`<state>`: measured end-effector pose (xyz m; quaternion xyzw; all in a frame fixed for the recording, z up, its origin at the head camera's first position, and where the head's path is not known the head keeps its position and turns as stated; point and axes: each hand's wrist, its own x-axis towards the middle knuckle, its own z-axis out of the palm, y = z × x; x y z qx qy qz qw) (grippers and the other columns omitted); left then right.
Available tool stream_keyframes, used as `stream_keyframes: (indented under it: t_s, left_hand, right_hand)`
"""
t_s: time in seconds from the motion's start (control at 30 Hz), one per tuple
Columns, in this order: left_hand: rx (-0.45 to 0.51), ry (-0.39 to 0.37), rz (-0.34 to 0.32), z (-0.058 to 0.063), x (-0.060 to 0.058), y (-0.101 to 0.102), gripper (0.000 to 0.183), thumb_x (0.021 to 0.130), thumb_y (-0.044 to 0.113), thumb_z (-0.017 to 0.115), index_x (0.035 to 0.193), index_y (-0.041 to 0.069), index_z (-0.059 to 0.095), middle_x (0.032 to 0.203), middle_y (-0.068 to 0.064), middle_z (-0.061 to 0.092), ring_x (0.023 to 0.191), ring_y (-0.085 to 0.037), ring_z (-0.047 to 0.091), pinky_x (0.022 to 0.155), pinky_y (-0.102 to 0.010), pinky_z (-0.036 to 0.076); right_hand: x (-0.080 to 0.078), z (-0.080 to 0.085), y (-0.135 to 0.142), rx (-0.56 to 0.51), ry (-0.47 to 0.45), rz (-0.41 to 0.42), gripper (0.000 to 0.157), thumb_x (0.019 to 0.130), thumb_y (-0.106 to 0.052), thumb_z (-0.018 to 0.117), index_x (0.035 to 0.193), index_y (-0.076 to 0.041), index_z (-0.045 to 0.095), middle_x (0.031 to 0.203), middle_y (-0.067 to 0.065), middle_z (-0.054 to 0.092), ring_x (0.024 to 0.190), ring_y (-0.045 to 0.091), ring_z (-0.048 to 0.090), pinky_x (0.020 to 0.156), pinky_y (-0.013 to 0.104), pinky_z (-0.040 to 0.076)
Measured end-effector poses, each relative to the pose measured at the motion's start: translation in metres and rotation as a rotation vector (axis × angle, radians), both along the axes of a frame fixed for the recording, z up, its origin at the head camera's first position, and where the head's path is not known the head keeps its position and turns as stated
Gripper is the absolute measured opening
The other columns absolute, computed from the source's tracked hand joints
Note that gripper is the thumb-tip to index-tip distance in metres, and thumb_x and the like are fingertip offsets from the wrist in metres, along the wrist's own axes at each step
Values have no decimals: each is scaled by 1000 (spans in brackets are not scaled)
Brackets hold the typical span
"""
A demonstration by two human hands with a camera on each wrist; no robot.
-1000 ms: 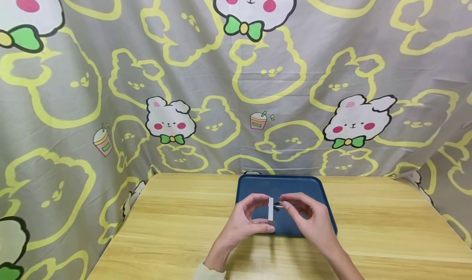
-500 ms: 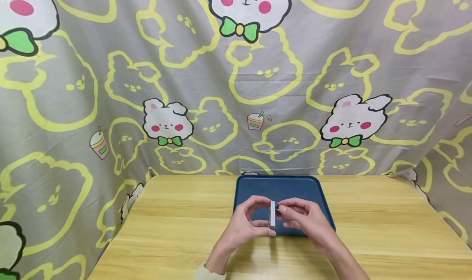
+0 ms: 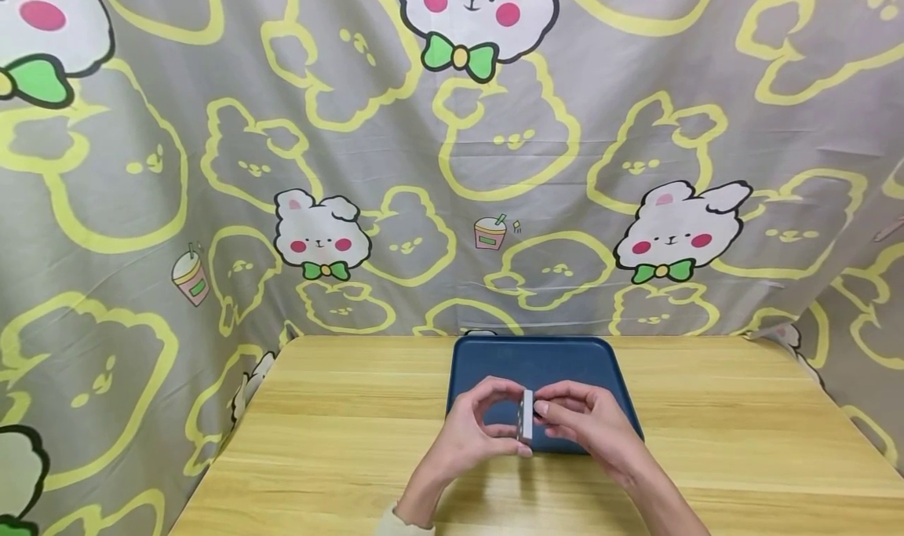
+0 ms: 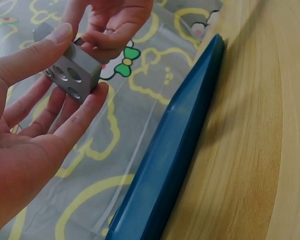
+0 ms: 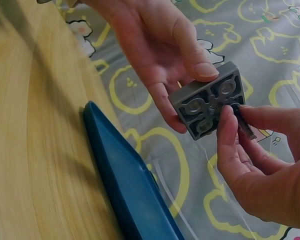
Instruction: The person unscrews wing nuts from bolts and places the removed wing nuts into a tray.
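- We are seeing the left hand gripping a grey metal block between thumb and fingertips, above the near part of the blue tray.
- We are seeing the right hand pinching a small dark screw-like piece right beside the block.
- We are judging the work to be partway: both parts are being held up together, but the piece's threaded end is sticking out in the open, so no fastening is showing as done. Whether piece and block are touching, we are not able to tell.
- In the right wrist view we are getting the ribbed, recessed face; the left wrist view is showing the opposite face's round holes; the head view is giving mainly a thin edge.
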<state>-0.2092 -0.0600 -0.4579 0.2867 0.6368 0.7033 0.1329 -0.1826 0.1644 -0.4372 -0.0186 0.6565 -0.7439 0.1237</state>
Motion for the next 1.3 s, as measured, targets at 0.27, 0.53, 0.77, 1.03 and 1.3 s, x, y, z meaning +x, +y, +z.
stream_keyframes:
  t_s: [0.27, 0.53, 0.77, 1.03, 1.3]
  left_hand:
    - [10, -8, 7, 0, 0, -2, 64, 75, -11, 86, 132, 7, 63, 133, -13, 57, 128, -27, 56, 91, -46, 60]
    - [39, -25, 4, 0, -1, -4, 62, 79, -7, 85, 134, 7, 62, 133, -13, 59, 128, -27, 56, 92, -46, 59]
    - [63, -43, -5, 0, -2, -5, 62, 79, -3, 86, 135, 4, 61, 133, -14, 58, 126, -28, 57, 93, -46, 59]
    - [81, -66, -11, -1, -3, -7, 61, 80, -1, 86, 135, 0, 60, 132, -14, 59, 126, -27, 56, 93, -46, 59]
    - [58, -68, 0, 2, -2, -8, 61, 80, -1, 86, 135, 3, 60, 135, -14, 58, 127, -29, 56, 93, -45, 59]
  right_hand:
    - [3, -2, -9, 212, 264, -105, 24, 90, -11, 80, 109, 1, 71, 103, 15, 73, 91, 31, 75, 77, 39, 64]
    - [5, -7, -17, 410, 710, -206, 23, 85, 1, 82, 100, -15, 74, 96, -3, 74, 82, 11, 72, 70, 28, 63]
    - [1, -12, -16, 558, 1101, -229, 16, 90, -6, 80, 98, -19, 74, 102, -7, 70, 86, 9, 68, 73, 17, 58]
    - [0, -12, -20, 770, 1439, -302, 36, 108, -31, 52, 92, -10, 76, 104, 1, 70, 86, 17, 68, 79, 25, 58]
    - [-1, -13, -21, 769, 1453, -303, 36, 108, -33, 53, 94, -9, 76, 106, 3, 71, 88, 18, 69, 82, 25, 59]
